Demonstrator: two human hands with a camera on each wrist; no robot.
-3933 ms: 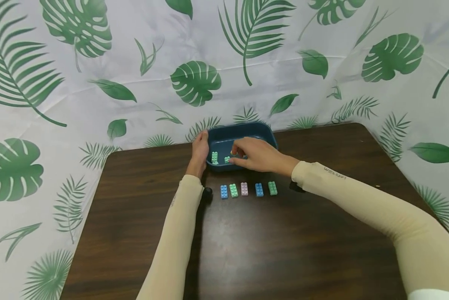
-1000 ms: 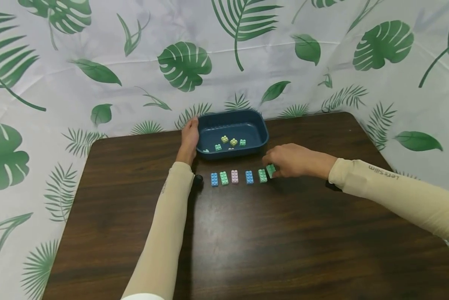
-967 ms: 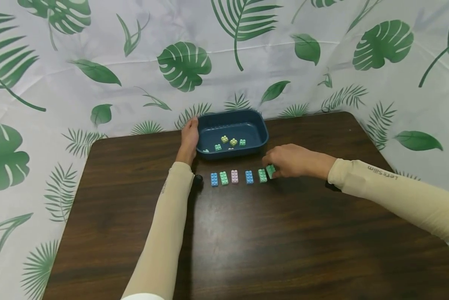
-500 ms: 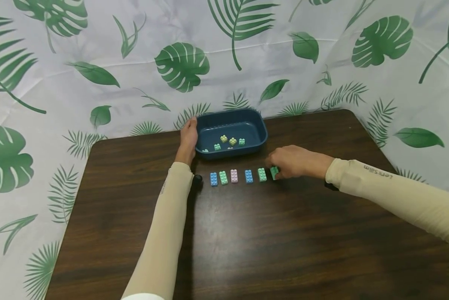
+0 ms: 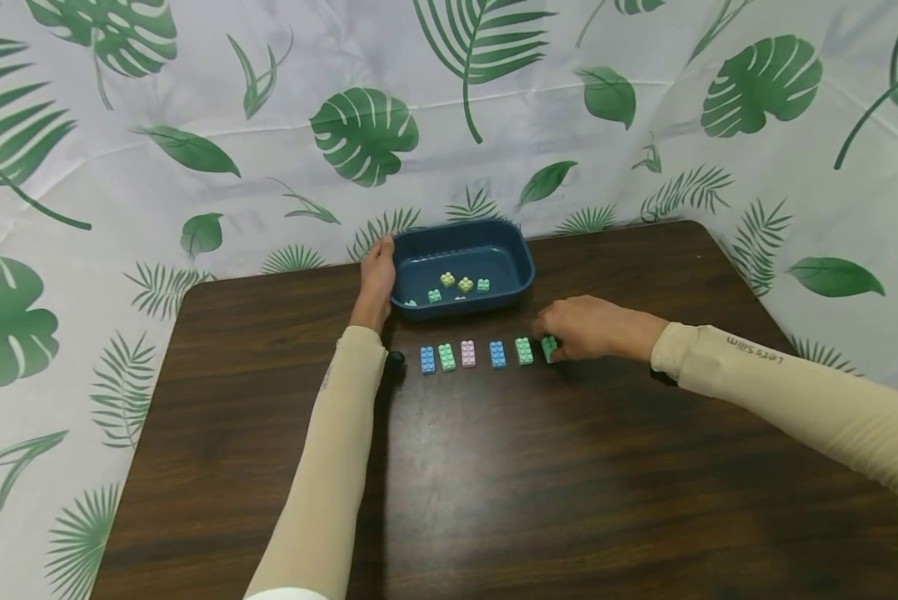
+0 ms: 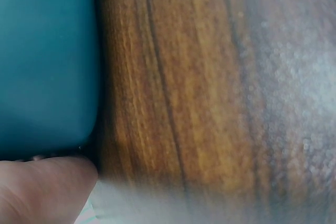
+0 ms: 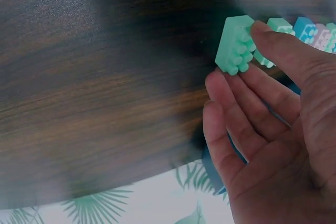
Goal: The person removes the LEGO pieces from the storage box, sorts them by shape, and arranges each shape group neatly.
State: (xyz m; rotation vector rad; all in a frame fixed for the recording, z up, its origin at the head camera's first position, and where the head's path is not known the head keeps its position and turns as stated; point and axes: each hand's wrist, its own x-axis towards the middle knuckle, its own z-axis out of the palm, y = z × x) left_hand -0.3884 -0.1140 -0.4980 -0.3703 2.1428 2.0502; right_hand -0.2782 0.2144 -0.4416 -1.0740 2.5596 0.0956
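My right hand (image 5: 582, 327) pinches a green toy building brick (image 7: 235, 44) between thumb and fingertips, at the right end of a row of bricks. In the right wrist view its studs face the palm side. The row runs leftward with a light green brick (image 5: 524, 351), a blue brick (image 5: 497, 354), a pink brick (image 5: 468, 353), another light green brick (image 5: 446, 357) and another blue brick (image 5: 427, 359). My left hand (image 5: 376, 279) holds the left end of a dark blue bin (image 5: 464, 310); its far fingers are hidden.
Several small bricks lie in the bin, among them a yellow brick (image 5: 447, 279) and a small green brick (image 5: 482, 285). The bin stands near the back edge of the brown wooden table (image 5: 449, 500). A leaf-patterned cloth (image 5: 269, 167) hangs behind.
My right hand has come out of the bin to the row's right end. Over the last second the green brick has shifted slightly right, away from its neighbour. My left hand stays at the bin.
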